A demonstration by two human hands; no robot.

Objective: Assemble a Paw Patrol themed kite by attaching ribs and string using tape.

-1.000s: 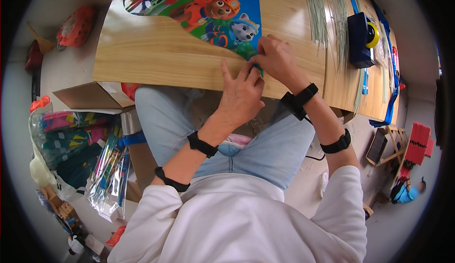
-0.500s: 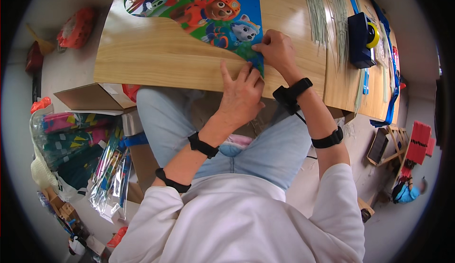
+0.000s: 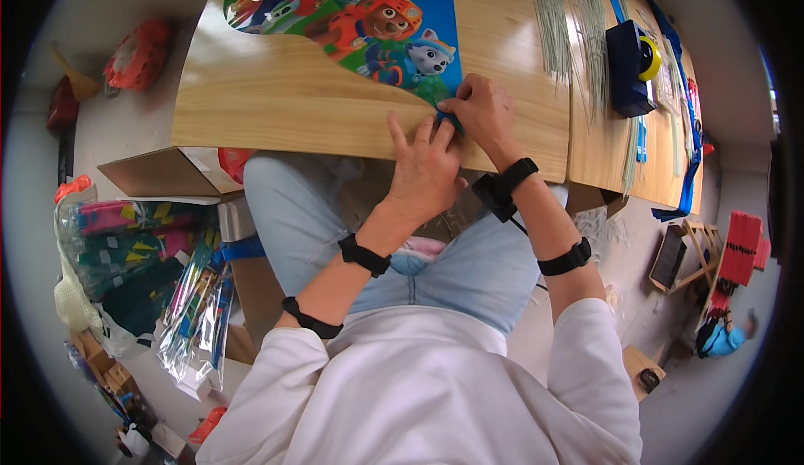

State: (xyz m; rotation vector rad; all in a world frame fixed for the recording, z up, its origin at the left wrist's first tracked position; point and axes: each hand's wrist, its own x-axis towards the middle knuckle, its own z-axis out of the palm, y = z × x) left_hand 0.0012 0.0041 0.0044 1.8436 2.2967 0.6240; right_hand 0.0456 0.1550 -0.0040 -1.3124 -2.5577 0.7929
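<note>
A glossy printed sheet [image 3: 389, 25] with cartoon dogs on blue and green lies across the wooden table, running off the upper edge of view. It has a curved lower edge and narrows to a corner near the table's front edge. My right hand [image 3: 486, 113] pinches that corner between thumb and forefinger. Close by on the left, my left hand [image 3: 423, 172] is spread, its fingertips on the corner and its palm over the table edge. The corner's very tip is partly hidden by my fingers.
Thin pale rods [image 3: 548, 25] and a dark tape dispenser [image 3: 626, 67] with a yellow roll lie on the table [image 3: 276, 97] at right, with blue strips [image 3: 693, 172] beyond. Boxes and wrapped colourful bundles [image 3: 197, 323] stand low left. A person in blue [image 3: 720, 338] is far right.
My right hand has slid down the sheet's right edge, closer to my left fingertips and the corner. My left hand has stayed nearly in place.
</note>
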